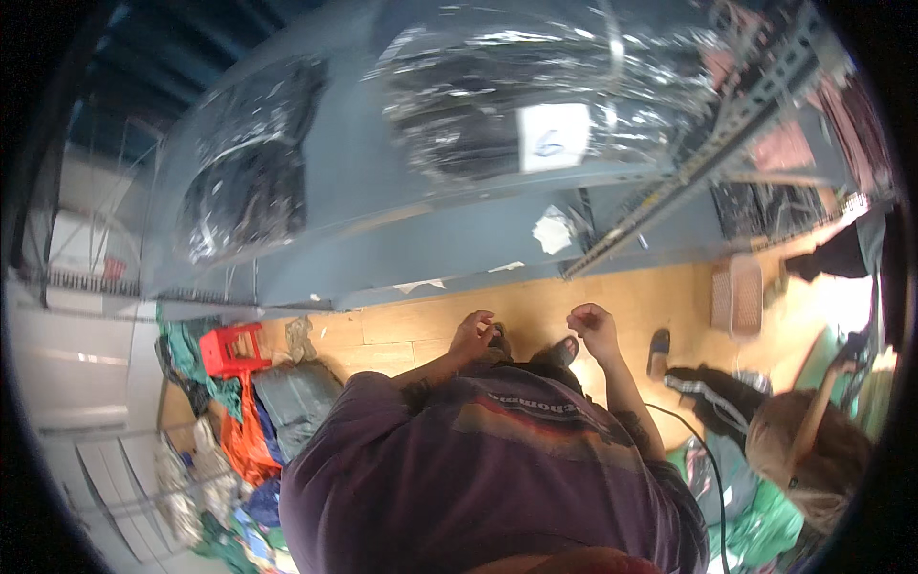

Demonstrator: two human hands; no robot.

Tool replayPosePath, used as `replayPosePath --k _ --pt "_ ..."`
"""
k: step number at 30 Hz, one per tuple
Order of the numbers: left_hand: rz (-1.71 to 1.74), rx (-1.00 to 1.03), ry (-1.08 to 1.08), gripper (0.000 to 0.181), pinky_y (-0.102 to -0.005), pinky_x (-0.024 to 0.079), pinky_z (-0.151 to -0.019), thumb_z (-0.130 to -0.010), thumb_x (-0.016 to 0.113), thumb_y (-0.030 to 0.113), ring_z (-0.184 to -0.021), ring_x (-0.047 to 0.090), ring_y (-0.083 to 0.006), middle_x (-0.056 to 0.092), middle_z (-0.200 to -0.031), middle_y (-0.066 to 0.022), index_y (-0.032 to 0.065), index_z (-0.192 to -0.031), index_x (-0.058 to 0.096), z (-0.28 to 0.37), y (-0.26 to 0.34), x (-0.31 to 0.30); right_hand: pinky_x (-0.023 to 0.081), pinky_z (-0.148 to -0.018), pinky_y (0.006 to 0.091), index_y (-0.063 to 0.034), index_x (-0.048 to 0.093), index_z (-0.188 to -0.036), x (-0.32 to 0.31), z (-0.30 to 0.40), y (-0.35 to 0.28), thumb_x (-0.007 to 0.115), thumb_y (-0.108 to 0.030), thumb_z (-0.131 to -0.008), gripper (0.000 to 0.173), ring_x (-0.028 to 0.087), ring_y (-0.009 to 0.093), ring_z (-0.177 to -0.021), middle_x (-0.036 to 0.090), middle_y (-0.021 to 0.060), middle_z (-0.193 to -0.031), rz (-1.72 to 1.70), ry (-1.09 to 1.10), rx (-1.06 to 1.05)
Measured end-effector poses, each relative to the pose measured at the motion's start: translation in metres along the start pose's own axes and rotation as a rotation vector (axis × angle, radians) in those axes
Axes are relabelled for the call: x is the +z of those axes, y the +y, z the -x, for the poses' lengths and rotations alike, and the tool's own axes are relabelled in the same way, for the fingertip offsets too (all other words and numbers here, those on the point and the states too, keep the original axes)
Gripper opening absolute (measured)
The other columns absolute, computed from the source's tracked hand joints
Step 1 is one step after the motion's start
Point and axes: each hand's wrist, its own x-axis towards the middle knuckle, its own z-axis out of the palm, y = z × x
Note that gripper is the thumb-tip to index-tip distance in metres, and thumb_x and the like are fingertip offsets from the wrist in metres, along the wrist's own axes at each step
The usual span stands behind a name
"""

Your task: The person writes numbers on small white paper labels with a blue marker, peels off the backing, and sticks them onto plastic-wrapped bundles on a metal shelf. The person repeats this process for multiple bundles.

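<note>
My left hand (474,335) hangs in front of my body above my sandalled foot, fingers curled loosely with nothing seen in them. To its right, my right hand (594,330) is raised with bent fingers and also appears to hold nothing. Before me stands a metal shelf rack with a grey-blue shelf surface (351,143). On it lie a large bundle of dark goods in clear plastic (459,136), bearing a white paper sheet (554,138) with a handwritten mark, and a smaller plastic-wrapped dark bundle (247,165) to the left.
A slotted metal upright (688,168) stands at the right. On the wooden floor (387,331) are a red plastic stool (233,349), an orange bag (247,438), a grey-green package (297,402) and a pinkish plastic basket (737,298). Another person (803,452) is at the lower right, near a black cable (706,445).
</note>
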Motion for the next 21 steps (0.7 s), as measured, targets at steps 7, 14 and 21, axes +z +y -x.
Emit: replayPosePath --k 7,14,21 --pt "0.003 0.484 0.161 0.042 -0.0466 0.052 -0.102 -0.096 0.071 0.018 -0.123 0.063 -0.0352 0.062 -0.132 -0.0167 0.0086 -0.136 0.060 -0.011 0.128 -0.049 0.056 -0.077 0.0311 -0.0019 0.066 -0.120 0.072 -0.024 -0.074 0.056 -0.038 -0.110 0.039 0.072 0.016 -0.095 0.075 0.0069 -0.105 -0.046 -0.348 0.012" --pt "-0.439 0.766 0.302 0.070 -0.0662 0.024 -0.118 -0.091 0.064 0.053 -0.148 0.041 -0.0354 0.047 -0.158 -0.0140 0.0147 -0.149 0.056 0.006 0.215 -0.105 0.032 -0.123 0.0446 -0.0012 0.031 -0.161 0.170 0.026 -0.179 0.031 -0.079 -0.101 0.099 0.038 0.033 -0.150 0.039 0.0179 -0.163 -0.799 -0.826 0.146" --pt "-0.546 0.684 0.408 0.075 -0.0646 0.033 -0.112 -0.090 0.070 0.051 -0.143 0.046 -0.0365 0.048 -0.155 -0.0172 0.0139 -0.152 0.051 0.010 0.211 -0.166 0.042 -0.115 0.0500 0.0000 0.036 -0.159 0.172 0.033 -0.227 0.037 -0.080 -0.098 0.101 0.049 0.037 -0.143 0.043 0.0242 -0.160 -1.007 -0.766 -0.046"
